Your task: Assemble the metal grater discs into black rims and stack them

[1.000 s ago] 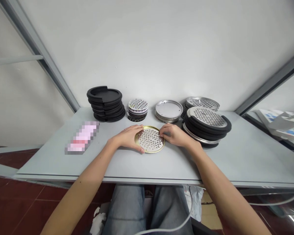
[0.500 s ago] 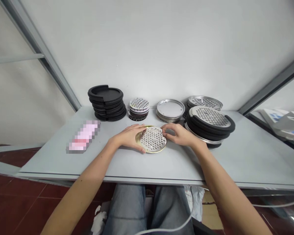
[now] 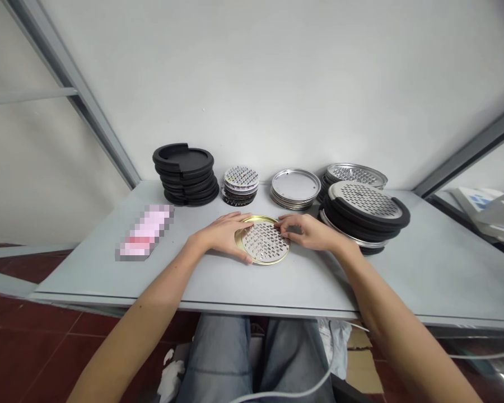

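A round perforated metal disc [image 3: 266,242] lies inside a shallow gold-rimmed dish [image 3: 264,262] on the grey table. My left hand [image 3: 227,236] wraps around the dish's left side, thumb at the near edge and fingers at the far edge. At the upper right of the disc, my right hand [image 3: 303,229] has its fingertips pinched together against the disc's edge; what lies between them is too small to make out. Behind the dish stand a stack of small perforated discs [image 3: 241,178] and a stack of shallow metal dishes [image 3: 296,185].
Black notched rings [image 3: 186,173] are stacked at the back left. A blurred pink item [image 3: 147,230] lies left of my hands. Black rings with a perforated disc [image 3: 367,201] stand on the right, before another metal disc stack [image 3: 357,174]. The table's front edge [image 3: 252,308] is near my legs.
The disc now sits lower and flatter in the dish, with more gold rim showing at the far side. My right fingertips have moved slightly left over its edge. The whole view has shifted slightly.
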`<state>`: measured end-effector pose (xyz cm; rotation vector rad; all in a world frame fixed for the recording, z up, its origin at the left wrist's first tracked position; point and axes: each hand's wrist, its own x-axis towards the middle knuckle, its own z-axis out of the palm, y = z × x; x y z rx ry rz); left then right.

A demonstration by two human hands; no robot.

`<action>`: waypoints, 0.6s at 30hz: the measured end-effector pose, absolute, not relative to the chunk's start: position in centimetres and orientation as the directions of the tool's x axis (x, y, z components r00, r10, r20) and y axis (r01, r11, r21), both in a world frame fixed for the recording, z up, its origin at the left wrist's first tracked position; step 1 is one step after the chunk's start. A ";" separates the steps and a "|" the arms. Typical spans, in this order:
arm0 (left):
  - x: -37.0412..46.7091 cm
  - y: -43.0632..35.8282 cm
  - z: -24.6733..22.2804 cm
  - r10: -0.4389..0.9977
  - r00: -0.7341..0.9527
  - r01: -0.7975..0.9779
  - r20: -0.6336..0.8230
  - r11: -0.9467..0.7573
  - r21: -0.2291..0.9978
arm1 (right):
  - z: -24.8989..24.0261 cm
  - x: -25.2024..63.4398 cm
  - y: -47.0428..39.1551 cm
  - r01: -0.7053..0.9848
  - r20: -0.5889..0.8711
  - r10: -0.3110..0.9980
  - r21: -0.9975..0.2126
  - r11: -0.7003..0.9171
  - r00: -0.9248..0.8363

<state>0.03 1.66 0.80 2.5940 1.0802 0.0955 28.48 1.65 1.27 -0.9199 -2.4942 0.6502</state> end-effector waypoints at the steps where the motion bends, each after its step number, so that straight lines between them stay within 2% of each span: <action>1: 0.0 1.7 0.8 0.700 0.712 0.678 -0.062 -0.661 0.322 | 1.3 28.5 1.7 0.491 0.203 0.678 -0.550 0.676 -0.706; 8: 0.0 1.7 1.0 0.695 0.716 0.675 -0.062 -0.667 0.315 | 1.9 28.4 1.8 0.475 0.165 0.653 -0.561 0.678 -0.739; 18: 0.1 1.6 1.3 0.707 0.705 0.686 -0.058 -0.658 0.312 | 2.3 28.5 1.5 0.538 0.147 0.654 -0.451 0.712 -0.742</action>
